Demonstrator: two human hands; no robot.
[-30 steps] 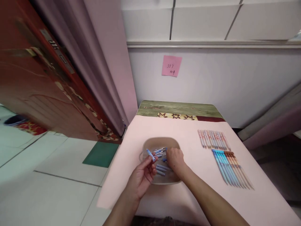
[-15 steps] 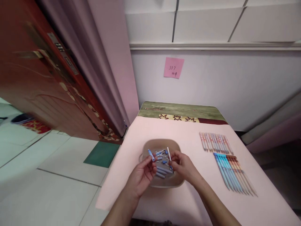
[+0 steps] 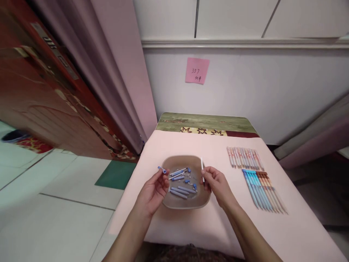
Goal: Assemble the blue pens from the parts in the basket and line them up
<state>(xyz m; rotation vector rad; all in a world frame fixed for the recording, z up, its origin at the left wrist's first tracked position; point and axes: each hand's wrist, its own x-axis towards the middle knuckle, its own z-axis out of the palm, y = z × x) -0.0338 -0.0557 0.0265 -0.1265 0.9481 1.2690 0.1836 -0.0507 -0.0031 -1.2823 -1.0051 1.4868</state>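
My left hand (image 3: 155,187) pinches a short blue pen barrel (image 3: 162,170) by its end, at the left rim of a beige basin (image 3: 187,208). Between the thumb and fingers of my right hand (image 3: 216,182) is a thin white pen refill (image 3: 202,168) with a dark lower end, held upright at the basin's right side. Inside the basin lie several blue pen barrels (image 3: 178,193), white refills (image 3: 176,176) and small blue clip pieces (image 3: 187,181).
The basin stands on a pink-covered table (image 3: 218,227). To the right lie a row of patterned pens (image 3: 245,158) and a row of blue and brown pens (image 3: 263,191). A pink note (image 3: 197,71) is on the wall behind. A red door (image 3: 49,102) stands at the left.
My hands have moved apart, the left one leftward with the barrel and the right one to the basin's right rim with the refill. The camera view has shifted slightly.
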